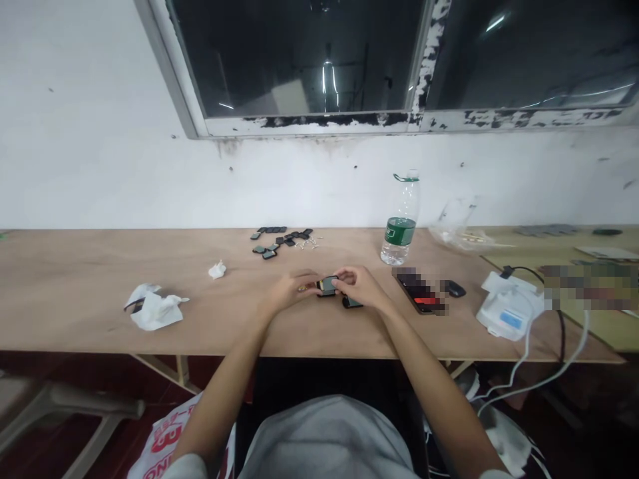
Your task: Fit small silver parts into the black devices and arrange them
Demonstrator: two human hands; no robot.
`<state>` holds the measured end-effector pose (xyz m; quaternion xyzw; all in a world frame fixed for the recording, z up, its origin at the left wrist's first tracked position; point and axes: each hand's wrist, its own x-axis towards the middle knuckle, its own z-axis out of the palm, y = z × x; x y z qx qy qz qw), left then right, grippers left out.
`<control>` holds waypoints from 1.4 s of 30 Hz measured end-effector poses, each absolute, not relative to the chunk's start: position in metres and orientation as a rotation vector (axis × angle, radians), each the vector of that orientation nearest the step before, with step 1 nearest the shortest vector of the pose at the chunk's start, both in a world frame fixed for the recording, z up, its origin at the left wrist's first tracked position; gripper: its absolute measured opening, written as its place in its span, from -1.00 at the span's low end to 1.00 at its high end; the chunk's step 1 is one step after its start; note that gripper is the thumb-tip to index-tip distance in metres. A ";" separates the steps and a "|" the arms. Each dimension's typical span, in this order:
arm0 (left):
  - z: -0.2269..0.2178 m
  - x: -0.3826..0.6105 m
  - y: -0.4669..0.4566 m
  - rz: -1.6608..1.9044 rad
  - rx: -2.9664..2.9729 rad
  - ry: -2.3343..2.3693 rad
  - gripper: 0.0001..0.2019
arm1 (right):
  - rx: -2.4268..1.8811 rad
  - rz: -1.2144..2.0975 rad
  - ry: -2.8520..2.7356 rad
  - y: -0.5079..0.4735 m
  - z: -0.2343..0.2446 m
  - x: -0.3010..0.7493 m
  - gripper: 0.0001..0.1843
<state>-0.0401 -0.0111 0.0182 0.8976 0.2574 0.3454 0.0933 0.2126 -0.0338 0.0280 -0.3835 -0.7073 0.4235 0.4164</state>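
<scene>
Between both hands, just above the table, is a small flat black-framed piece with a grey face (327, 287); its exact kind is not clear. My left hand (294, 289) pinches its left edge, where a yellowish spot shows. The fingers of my right hand (360, 285) are closed on its right side, thumb on the grey face. Below my right palm lies a second black piece (352, 302) on the tabletop. Farther back, several similar pieces (269, 253) lie loose, some dark side up, with tiny white bits (307, 244) beside them.
A water bottle (399, 229) stands at the back right, near a phone (419, 293) and a small black object (454, 288). A white box with cables (509, 309) sits further right. Crumpled tissues (157, 309) lie left. The wooden table (74, 286) meets a white wall.
</scene>
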 end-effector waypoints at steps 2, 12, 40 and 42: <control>0.018 -0.040 -0.012 1.009 2.642 0.771 -0.69 | -0.968 1.071 -1.768 -0.034 0.028 0.213 -0.72; 0.015 -0.036 -0.012 1.102 2.702 0.673 -0.74 | -0.989 1.056 -1.779 -0.033 0.024 0.212 -0.76; 0.006 -0.036 -0.009 1.347 2.849 0.553 -0.78 | -0.999 1.338 -1.495 -0.028 0.024 0.212 -0.72; 0.005 -0.036 -0.008 1.311 2.818 0.597 -0.73 | -1.022 1.325 -1.491 -0.029 0.025 0.212 -0.74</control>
